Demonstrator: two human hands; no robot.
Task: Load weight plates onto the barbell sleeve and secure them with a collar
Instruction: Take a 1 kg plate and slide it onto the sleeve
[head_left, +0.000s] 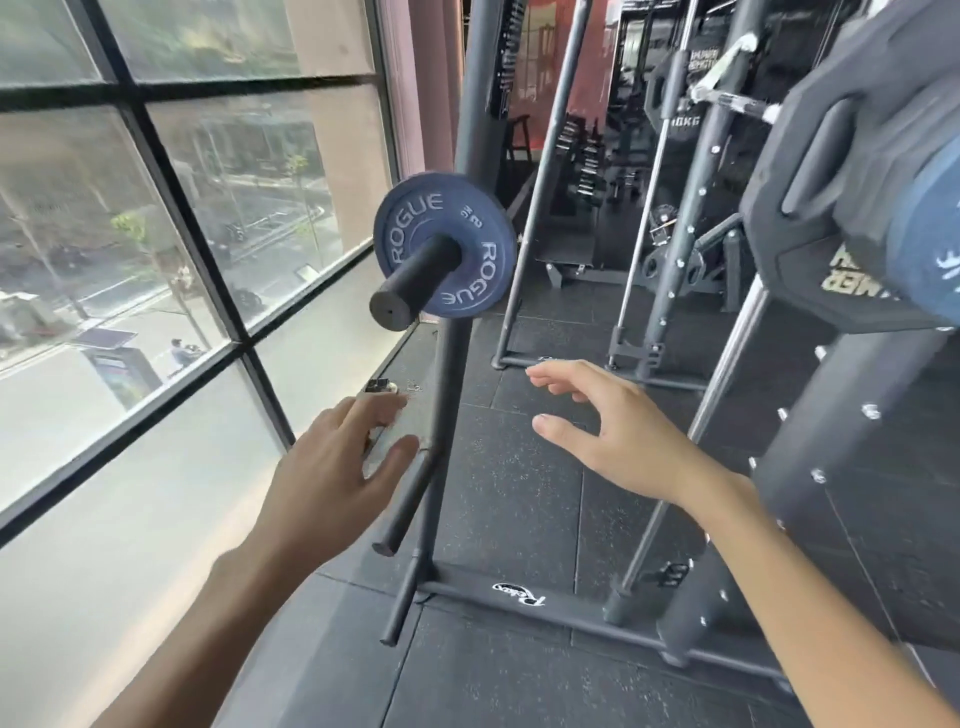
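Two hands, both empty with fingers spread wide: left hand (332, 462) near the window, right hand (608, 431) over the rubber floor (519, 499). Between them, one bare lower peg (410, 499) of the storage post. Farther, one blue plate (445, 244) — marked ROGUE — sits on the upper peg (410, 286). At far right, one large black plate (831, 171).

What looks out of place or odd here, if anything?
Nothing looks damaged. The small blue plate sits alone on its black peg with no collar in front. Both hands, left and right, are open and hold nothing.
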